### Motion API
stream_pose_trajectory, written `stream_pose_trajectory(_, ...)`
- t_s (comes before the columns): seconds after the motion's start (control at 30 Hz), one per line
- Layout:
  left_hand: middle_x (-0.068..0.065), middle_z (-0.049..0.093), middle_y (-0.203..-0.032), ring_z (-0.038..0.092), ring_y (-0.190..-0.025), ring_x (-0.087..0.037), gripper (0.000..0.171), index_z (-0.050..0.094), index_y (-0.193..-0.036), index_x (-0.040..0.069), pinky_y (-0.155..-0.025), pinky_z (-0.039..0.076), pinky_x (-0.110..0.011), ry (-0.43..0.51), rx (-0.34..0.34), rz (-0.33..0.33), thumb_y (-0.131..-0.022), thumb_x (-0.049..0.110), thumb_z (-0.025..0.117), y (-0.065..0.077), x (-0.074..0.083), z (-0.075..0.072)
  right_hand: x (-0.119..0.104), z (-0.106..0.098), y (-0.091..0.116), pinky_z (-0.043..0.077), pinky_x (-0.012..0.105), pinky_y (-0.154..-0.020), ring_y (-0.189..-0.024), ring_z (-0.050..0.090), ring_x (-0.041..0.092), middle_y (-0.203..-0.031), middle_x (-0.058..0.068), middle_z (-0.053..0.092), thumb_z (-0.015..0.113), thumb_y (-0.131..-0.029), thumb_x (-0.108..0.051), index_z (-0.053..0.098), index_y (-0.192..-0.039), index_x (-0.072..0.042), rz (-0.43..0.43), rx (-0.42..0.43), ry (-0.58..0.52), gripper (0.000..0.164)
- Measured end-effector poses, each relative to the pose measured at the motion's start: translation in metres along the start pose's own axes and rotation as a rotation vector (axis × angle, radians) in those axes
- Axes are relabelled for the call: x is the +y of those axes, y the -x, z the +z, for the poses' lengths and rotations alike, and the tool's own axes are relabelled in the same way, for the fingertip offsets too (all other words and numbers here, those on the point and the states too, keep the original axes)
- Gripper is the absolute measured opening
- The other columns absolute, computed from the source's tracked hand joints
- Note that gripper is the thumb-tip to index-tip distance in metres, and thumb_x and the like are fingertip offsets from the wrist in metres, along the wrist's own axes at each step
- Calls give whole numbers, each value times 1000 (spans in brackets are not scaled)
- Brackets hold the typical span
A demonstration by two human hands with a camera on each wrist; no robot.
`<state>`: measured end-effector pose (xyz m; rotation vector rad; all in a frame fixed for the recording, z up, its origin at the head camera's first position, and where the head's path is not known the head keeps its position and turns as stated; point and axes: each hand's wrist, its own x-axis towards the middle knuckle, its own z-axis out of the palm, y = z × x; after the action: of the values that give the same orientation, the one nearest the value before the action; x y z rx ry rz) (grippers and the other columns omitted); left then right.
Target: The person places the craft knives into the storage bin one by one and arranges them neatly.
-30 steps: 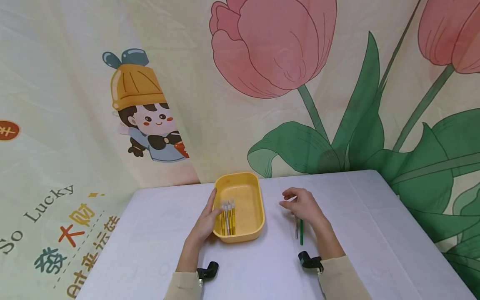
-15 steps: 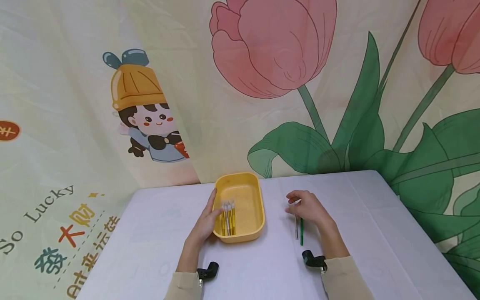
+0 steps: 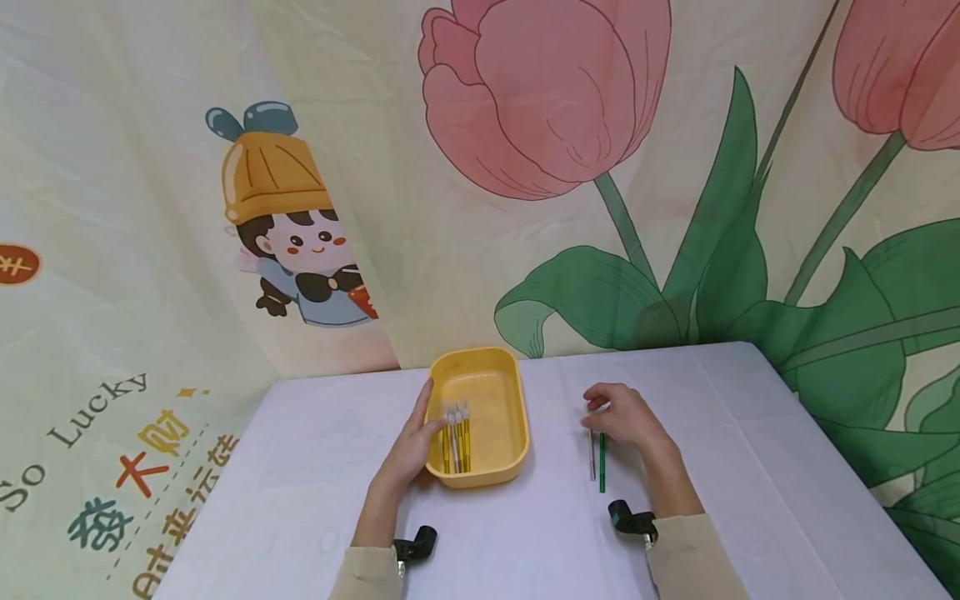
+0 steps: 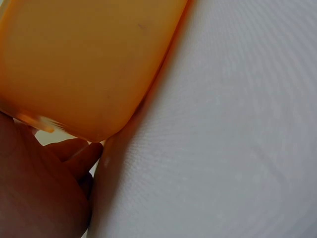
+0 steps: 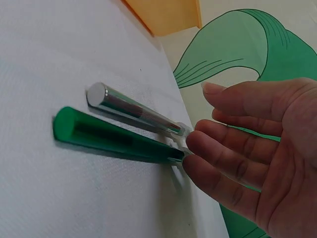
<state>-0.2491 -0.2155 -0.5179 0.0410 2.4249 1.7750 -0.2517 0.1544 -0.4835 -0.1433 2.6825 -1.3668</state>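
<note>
Left hand (image 3: pixel 406 452) pinches tray (image 3: pixel 497 417) at left rim, pens (image 3: pixel 467 440) inside. Right hand (image 3: pixel 628 418) loosely spread at far ends of green pen (image 5: pixel 111 138) and silver pen (image 5: pixel 131 109); contact unclear.

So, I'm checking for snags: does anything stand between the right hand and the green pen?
Nothing visible: the right hand is by the green pen; the silver pen lies beside that one, not between.

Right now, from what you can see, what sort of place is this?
Probably an indoor filming corner or makeshift studio: a white-covered table stands before a backdrop printed with tulips and a cartoon figure, and black cameras are worn on both wrists.
</note>
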Motion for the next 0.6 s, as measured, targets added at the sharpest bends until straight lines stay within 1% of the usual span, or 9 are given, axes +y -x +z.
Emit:
stream_pose_trajectory(0.1, 7, 6, -176, -2, -164, -25, 72, 10, -165, 47, -130, -1, -58, -2, 5, -1, -107, 22, 44, -1, -1, 0, 0, -2, 1, 57, 30, -69, -81, 64, 21, -113, 17, 70, 78, -89, -6, 68, -125, 2, 15, 0, -9, 38)
stream_pose_trajectory(0.23, 7, 6, -176, -2, -164, -25, 73, 10, -165, 47, -130, -1, -58, -9, 12, 3, -106, 21, 44, -1, -1, 0, 1, -2, 0, 56, 30, -68, -79, 63, 20, -107, 14, 69, 77, -90, -6, 69, -124, 1, 18, 10, -6, 35)
stream_pose_trajectory(0.4, 9, 5, -176, -2, -164, -23, 73, 9, -165, 46, -130, -1, -56, -14, 1, 11, -107, 21, 45, 0, 0, 0, 4, -3, 1, 55, 29, -67, -77, 62, 19, -101, 10, 68, 77, -91, -6, 70, -122, 1, 20, 18, 12, 32)
stream_pose_trajectory(0.6, 8, 5, -176, -2, -164, -25, 73, 8, -166, 44, -130, -2, -59, -17, 5, 4, -107, 23, 46, 2, 3, 1, 6, -8, 4, 53, 29, -65, -75, 61, 20, -93, 10, 67, 77, -90, -6, 72, -110, 0, 21, 19, 37, 22)
